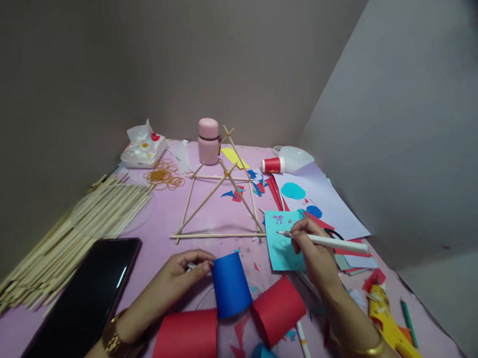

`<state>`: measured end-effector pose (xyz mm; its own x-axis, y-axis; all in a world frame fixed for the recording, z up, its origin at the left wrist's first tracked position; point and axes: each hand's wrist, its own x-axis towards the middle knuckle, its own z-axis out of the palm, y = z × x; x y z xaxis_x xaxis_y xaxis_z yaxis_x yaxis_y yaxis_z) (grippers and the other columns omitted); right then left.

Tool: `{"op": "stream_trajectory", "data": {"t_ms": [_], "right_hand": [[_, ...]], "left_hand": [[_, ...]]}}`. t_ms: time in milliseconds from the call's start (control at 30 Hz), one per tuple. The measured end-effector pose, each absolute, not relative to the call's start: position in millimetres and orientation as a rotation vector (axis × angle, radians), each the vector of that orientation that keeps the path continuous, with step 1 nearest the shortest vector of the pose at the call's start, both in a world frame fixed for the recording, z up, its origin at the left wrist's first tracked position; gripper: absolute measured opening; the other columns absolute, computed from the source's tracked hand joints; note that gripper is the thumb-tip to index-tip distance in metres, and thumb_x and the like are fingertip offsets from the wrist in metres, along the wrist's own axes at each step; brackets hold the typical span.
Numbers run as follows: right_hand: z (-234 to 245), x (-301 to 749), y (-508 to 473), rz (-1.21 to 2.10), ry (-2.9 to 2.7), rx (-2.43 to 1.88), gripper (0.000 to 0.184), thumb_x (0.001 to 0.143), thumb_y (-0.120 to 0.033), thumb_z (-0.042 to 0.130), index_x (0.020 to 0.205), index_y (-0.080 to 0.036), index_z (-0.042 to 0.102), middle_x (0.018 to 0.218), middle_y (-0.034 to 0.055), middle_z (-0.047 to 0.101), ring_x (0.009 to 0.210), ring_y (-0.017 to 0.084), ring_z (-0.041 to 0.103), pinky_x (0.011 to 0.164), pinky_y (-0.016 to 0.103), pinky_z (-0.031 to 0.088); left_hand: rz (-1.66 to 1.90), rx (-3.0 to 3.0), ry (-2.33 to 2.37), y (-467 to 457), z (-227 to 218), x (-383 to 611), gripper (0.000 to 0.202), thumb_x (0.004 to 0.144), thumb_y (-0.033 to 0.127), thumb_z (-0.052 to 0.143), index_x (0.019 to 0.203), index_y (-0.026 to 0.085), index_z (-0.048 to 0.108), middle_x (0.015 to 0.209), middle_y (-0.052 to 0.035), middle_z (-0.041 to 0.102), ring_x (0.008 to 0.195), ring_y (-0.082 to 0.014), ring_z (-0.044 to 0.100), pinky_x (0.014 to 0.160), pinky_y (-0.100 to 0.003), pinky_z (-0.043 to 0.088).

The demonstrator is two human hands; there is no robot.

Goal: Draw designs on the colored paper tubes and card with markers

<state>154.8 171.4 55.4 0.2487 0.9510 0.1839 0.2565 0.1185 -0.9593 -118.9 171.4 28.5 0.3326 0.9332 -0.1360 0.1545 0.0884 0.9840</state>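
Note:
My right hand (314, 252) grips a white marker (339, 242), its tip over a turquoise sheet of paper (279, 258). Small purple marks show near the top of that sheet. My left hand (187, 275) is closed, with a small whitish piece that looks like a marker cap (191, 266) partly hidden in its fingers. Those fingertips are right by the edge of a blue paper cylinder (230, 285). Around it are a red paper cylinder (185, 340), a second red cylinder (278, 311) and a partly seen blue one (264, 356).
A wooden stick frame (217, 236) stands mid-table before a pink flask (208, 141). To the left lie a phone (82, 294), sticks (69, 247), rubber bands (162, 175) and tissues (144, 151). A yellow glue gun (385, 315), green pencil (408, 319) and paper cup (273, 165) are right.

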Motion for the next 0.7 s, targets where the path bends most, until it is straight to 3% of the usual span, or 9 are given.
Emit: {"op": "stream_trajectory", "data": {"t_ms": [433, 700], "right_hand": [[67.7, 160.0, 171.2, 0.725, -1.225, -1.358, 0.008, 0.074, -0.022, 0.050, 0.066, -0.023, 0.050, 0.047, -0.0097, 0.043, 0.048, 0.011, 0.040, 0.053, 0.024, 0.035], [72.3, 165.1, 172.0, 0.703, -1.184, -1.399, 0.008, 0.073, -0.023, 0.051, 0.065, -0.022, 0.050, 0.046, -0.0097, 0.042, 0.045, 0.011, 0.037, 0.046, 0.022, 0.031]], "left_hand": [[0.790, 1.361, 1.096, 172.1, 24.5, -119.8, 0.017, 0.078, 0.038, 0.064, 0.083, 0.023, 0.071, 0.084, -0.0003, 0.072, 0.080, -0.0173, 0.064, 0.074, -0.025, 0.048], [0.761, 1.403, 1.095, 177.4, 18.4, -123.8, 0.015, 0.079, 0.037, 0.064, 0.084, 0.024, 0.071, 0.085, 0.0011, 0.072, 0.081, -0.0163, 0.063, 0.075, -0.023, 0.047]]}}
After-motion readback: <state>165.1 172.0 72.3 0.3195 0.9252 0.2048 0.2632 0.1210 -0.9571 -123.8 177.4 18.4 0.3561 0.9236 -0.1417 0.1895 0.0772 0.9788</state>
